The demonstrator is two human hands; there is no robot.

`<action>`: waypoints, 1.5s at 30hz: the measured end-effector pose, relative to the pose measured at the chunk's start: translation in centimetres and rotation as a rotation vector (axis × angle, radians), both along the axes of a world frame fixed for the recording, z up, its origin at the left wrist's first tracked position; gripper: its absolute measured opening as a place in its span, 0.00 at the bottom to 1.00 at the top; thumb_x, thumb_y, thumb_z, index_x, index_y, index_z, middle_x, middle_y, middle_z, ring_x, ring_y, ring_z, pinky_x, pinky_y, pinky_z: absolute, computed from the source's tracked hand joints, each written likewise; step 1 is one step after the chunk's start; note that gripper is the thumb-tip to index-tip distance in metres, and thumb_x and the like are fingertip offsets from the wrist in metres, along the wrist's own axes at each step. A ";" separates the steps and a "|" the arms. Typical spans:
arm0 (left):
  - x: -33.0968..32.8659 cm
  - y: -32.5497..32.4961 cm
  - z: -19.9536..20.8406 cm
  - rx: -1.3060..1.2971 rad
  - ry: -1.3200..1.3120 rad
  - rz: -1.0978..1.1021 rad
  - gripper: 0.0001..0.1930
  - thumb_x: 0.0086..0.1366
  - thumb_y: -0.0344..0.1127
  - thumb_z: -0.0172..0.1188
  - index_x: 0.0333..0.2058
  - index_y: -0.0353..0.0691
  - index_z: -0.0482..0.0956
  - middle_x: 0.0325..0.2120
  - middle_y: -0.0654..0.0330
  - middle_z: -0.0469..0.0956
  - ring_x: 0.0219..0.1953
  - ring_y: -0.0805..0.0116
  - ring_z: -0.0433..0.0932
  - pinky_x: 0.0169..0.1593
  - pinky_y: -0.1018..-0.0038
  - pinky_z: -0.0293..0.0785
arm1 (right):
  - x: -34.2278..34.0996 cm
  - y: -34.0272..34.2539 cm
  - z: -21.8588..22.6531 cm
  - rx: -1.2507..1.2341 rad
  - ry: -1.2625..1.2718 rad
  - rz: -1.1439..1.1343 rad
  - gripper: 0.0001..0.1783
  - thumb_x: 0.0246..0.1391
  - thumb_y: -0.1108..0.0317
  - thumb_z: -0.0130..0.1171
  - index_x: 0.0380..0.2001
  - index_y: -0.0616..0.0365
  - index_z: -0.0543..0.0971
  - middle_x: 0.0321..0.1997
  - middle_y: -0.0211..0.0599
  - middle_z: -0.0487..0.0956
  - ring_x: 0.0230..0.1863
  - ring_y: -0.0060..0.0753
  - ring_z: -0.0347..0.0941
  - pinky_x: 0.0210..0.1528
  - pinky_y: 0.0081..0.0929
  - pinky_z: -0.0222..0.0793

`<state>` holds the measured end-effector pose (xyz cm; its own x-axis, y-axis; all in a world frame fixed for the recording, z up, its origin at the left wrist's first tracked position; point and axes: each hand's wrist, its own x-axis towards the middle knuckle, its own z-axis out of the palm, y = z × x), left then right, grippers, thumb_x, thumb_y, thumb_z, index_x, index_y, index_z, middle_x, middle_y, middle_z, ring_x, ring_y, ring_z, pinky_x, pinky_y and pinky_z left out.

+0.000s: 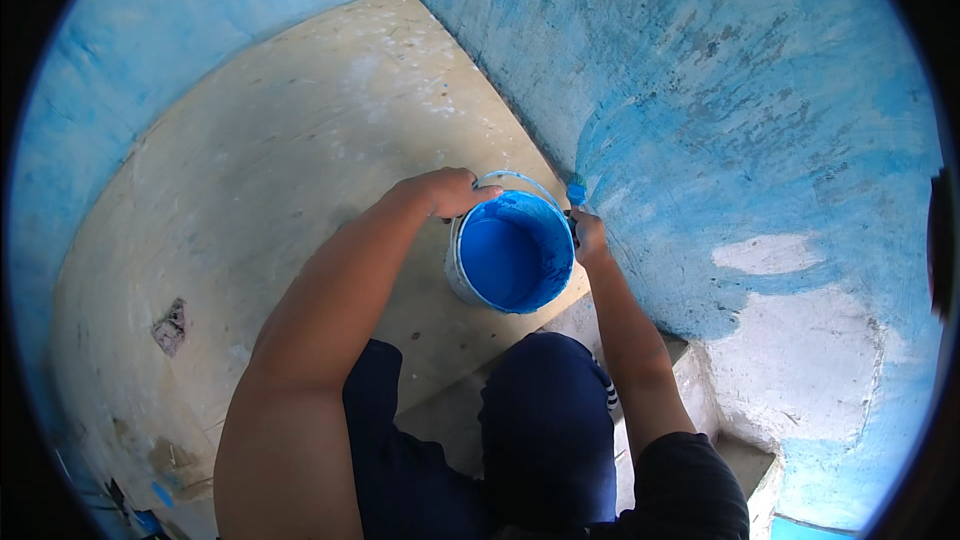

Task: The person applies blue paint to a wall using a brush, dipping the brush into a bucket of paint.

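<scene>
A white paint bucket (457,267) holds bright blue paint (503,258), with more blue smeared up its inner wall. My left hand (455,192) grips the bucket's rim at its far left side, thumb over the edge, near the raised wire handle (522,176). Just right of the bucket, my right hand (588,233) is closed round the dark handle of a paintbrush. The brush's blue-coated bristles (577,189) point away from me and touch or nearly touch the foot of the right wall (700,140). Part of the brush handle is hidden by my fingers.
Patchy blue paint covers the right wall, with bare whitish patches (800,360) lower down. A light blue wall (230,0) curves along the left. The beige floor (300,140) carries paint spots and a crumpled scrap (170,328). Steps (745,465) descend at lower right, beside my knee.
</scene>
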<state>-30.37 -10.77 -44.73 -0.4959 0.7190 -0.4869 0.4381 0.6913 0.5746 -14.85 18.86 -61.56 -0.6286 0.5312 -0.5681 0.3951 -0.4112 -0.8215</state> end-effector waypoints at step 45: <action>-0.2 0.4 -0.1 -0.049 -0.019 -0.013 0.40 0.69 0.72 0.45 0.41 0.32 0.78 0.34 0.48 0.82 0.32 0.60 0.82 0.42 0.62 0.77 | -2.2 0.6 1.4 0.784 0.009 -0.020 0.15 0.69 0.60 0.51 0.34 0.60 0.77 0.18 0.31 0.72 0.14 0.22 0.60 0.18 0.26 0.55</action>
